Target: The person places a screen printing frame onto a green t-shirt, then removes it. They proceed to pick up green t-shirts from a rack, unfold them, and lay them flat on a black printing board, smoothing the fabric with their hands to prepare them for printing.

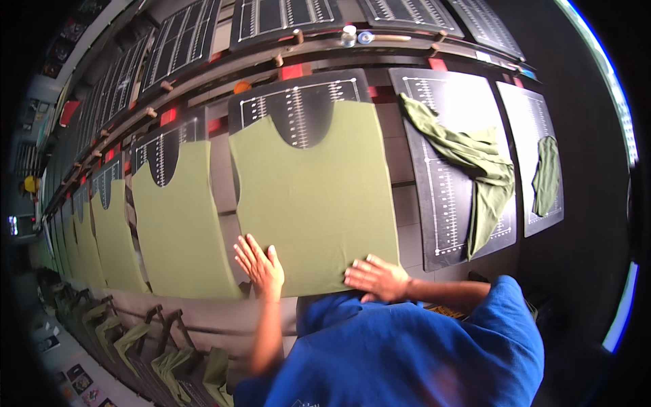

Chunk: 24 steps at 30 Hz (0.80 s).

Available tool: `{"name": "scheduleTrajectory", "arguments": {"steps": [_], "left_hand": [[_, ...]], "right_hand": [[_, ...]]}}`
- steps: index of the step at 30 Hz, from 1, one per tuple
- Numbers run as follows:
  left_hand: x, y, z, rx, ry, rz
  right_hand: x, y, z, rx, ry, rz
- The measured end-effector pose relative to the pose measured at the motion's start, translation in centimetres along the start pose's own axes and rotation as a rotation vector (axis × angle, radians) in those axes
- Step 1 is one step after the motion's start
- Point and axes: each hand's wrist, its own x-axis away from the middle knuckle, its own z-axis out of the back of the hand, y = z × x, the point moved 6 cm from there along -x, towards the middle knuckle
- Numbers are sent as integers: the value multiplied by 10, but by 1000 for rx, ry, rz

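An olive-green shirt panel (319, 197) with a scooped neckline lies spread over a black board (312, 102) marked with white rulers. My left hand (261, 266) is flat at the panel's lower left edge, fingers stretched out and pointing away from me. Across the lower right corner lies my right hand (377, 277), its fingers extended to the left over the cloth. Neither hand grasps anything. On the board to the right, a crumpled green garment piece (478, 166) is draped loosely in folds.
More green panels (176, 217) lie on a row of boards to the left. A folded green piece (546, 176) rests on the far right board. Behind runs a rail with wooden pegs (298, 36), a small jar (348, 36) and a tape roll (365, 38). Green cloths (173, 373) hang at lower left.
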Motion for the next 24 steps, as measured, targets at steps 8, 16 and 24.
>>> {"name": "scheduleTrajectory", "arguments": {"steps": [8,16,24], "left_hand": [[71,157,-17,127,-142,-664],[177,313,-38,410,-477,-1421],[165,485,-20,582,-270,-1205]], "right_hand": [[26,-4,31,-512,420,-217],[229,105,55,101,884,-1395],[363,230,59,-43,1023,-1415]]}}
